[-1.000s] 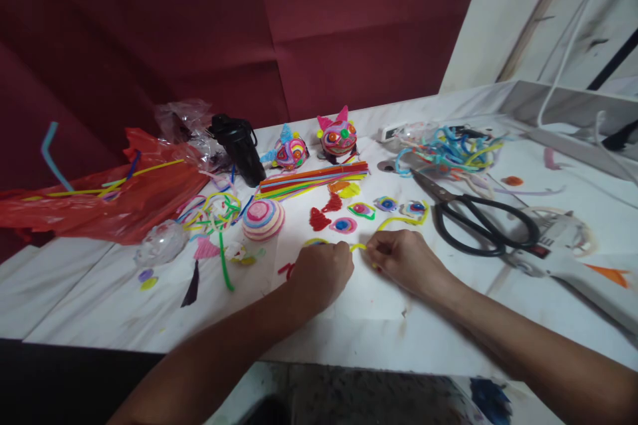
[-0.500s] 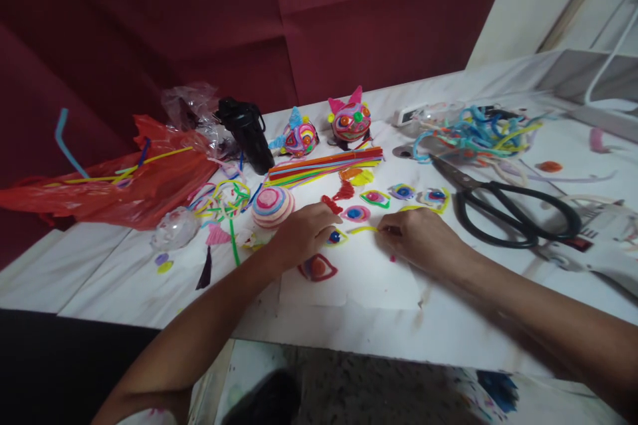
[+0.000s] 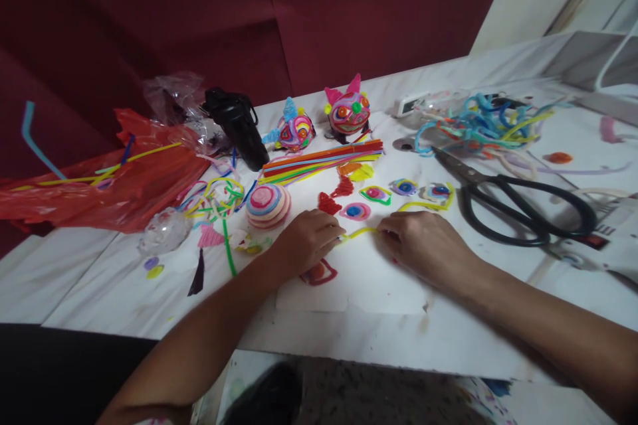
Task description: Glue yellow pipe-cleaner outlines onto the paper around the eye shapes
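Between my two hands a thin yellow strip (image 3: 363, 232) stretches over a white paper sheet (image 3: 369, 285). The fingers of my left hand (image 3: 310, 239) are closed at its left end, over a small eye-shaped piece that is mostly hidden. My right hand (image 3: 416, 239) pinches the strip's other end. A red eye-shaped piece (image 3: 321, 272) lies partly under my left hand. Behind my hands are a pink eye piece (image 3: 355, 211), a green-edged one (image 3: 375, 195), a purple one (image 3: 404, 187) and a yellow-edged one (image 3: 438, 192).
Large black scissors (image 3: 508, 202) lie at right, below tangled coloured strips (image 3: 493, 123). Behind stand two decorated heads (image 3: 349, 109), a strip bundle (image 3: 323, 163) and a black bottle (image 3: 238, 126). At left are a striped dome (image 3: 268, 204) and a red plastic bag (image 3: 149, 172).
My left hand has come down over the small blue-centred eye piece, hiding most of it, and has reached the yellow strip's left end. The view has shifted slightly.
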The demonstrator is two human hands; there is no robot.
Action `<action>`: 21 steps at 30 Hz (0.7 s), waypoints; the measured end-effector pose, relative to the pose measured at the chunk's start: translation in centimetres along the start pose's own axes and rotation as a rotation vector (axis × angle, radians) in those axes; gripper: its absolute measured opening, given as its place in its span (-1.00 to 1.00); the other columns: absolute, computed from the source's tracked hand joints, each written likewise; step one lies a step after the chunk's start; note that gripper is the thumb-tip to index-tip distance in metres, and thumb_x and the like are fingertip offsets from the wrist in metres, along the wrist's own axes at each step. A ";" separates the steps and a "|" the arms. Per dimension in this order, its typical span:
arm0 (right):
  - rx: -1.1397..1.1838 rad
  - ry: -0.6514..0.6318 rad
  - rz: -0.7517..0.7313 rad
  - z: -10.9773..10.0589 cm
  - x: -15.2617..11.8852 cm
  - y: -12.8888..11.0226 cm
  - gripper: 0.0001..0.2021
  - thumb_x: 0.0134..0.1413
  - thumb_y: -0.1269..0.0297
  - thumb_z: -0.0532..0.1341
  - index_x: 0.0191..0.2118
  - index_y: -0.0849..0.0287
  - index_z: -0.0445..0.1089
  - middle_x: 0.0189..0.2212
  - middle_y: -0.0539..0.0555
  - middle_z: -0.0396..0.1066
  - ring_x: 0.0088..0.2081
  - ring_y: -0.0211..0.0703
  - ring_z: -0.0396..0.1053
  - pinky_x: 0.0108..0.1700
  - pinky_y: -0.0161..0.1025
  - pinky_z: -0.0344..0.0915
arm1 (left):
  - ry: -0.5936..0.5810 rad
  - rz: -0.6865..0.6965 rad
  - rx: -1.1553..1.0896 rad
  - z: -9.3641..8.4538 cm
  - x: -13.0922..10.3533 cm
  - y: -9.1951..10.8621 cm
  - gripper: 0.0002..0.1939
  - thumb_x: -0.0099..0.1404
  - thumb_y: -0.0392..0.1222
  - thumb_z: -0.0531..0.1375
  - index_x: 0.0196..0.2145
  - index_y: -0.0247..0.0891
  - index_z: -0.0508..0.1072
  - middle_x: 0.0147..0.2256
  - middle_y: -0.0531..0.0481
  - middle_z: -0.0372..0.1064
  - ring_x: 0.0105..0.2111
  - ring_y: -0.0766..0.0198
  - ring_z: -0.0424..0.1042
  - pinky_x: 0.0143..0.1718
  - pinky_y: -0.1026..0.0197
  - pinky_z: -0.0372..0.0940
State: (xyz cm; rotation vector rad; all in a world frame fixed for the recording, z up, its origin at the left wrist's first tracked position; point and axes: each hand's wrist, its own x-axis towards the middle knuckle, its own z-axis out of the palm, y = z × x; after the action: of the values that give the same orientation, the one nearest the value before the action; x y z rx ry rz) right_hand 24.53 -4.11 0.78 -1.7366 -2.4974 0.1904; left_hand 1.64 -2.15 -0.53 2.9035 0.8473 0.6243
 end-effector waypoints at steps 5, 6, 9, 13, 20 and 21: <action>-0.012 -0.002 -0.008 0.4 0.0 0.1 -0.76 0.15 0.39 0.06 -0.41 0.15 0.46 -0.39 0.15 0.53 -0.36 -0.05 0.44 -0.41 -0.20 0.05 | 0.079 -0.024 0.007 -0.5 -0.2 -0.2 -0.77 0.39 -0.36 0.03 -0.14 -0.33 0.47 -0.18 -0.16 0.45 -0.17 0.19 0.40 -0.12 0.15 0.34; -0.016 0.000 -0.011 0.6 0.1 0.2 -0.77 0.16 0.37 0.06 -0.40 0.15 0.46 -0.38 0.14 0.53 -0.36 -0.05 0.44 -0.40 -0.20 0.05 | 0.088 -0.025 0.006 -0.6 -0.3 -0.3 -0.77 0.38 -0.37 0.02 -0.13 -0.32 0.46 -0.17 -0.16 0.45 -0.17 0.19 0.40 -0.12 0.15 0.35; -0.026 0.008 -0.021 0.9 0.1 0.3 -0.78 0.17 0.36 0.07 -0.38 0.15 0.46 -0.38 0.11 0.52 -0.35 -0.07 0.45 -0.39 -0.21 0.08 | 0.103 0.001 -0.012 -0.8 -0.4 -0.4 -0.75 0.36 -0.40 0.03 -0.10 -0.31 0.45 -0.15 -0.16 0.44 -0.15 0.19 0.40 -0.12 0.15 0.37; -0.021 0.017 -0.026 0.8 0.0 0.4 -0.76 0.18 0.40 0.05 -0.38 0.16 0.45 -0.38 0.11 0.52 -0.33 -0.05 0.46 -0.38 -0.21 0.10 | 0.136 0.029 -0.011 -0.8 -0.7 -0.8 -0.74 0.32 -0.41 0.05 -0.09 -0.30 0.44 -0.16 -0.16 0.44 -0.15 0.17 0.41 -0.13 0.12 0.39; -0.013 0.007 -0.026 0.7 0.1 0.2 -0.75 0.20 0.38 0.04 -0.36 0.16 0.46 -0.38 0.10 0.51 -0.32 -0.01 0.47 -0.38 -0.19 0.10 | 0.104 0.009 -0.041 -1.2 -0.6 -0.5 -0.71 0.33 -0.40 0.04 -0.05 -0.29 0.43 -0.11 -0.17 0.42 -0.11 0.18 0.41 -0.09 0.12 0.39; -0.014 0.008 -0.023 0.8 0.1 0.2 -0.75 0.20 0.38 0.04 -0.36 0.16 0.46 -0.37 0.11 0.51 -0.32 -0.01 0.47 -0.38 -0.19 0.09 | 0.073 0.019 -0.060 -1.1 -0.6 -0.3 -0.71 0.33 -0.39 0.04 -0.03 -0.29 0.42 -0.09 -0.19 0.41 -0.09 0.17 0.40 -0.08 0.11 0.39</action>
State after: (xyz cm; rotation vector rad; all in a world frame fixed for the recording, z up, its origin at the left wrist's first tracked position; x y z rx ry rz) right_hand 24.57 -3.97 -0.01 -1.7100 -2.5177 0.1642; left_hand 0.57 -2.24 0.23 2.8546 0.7953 0.7482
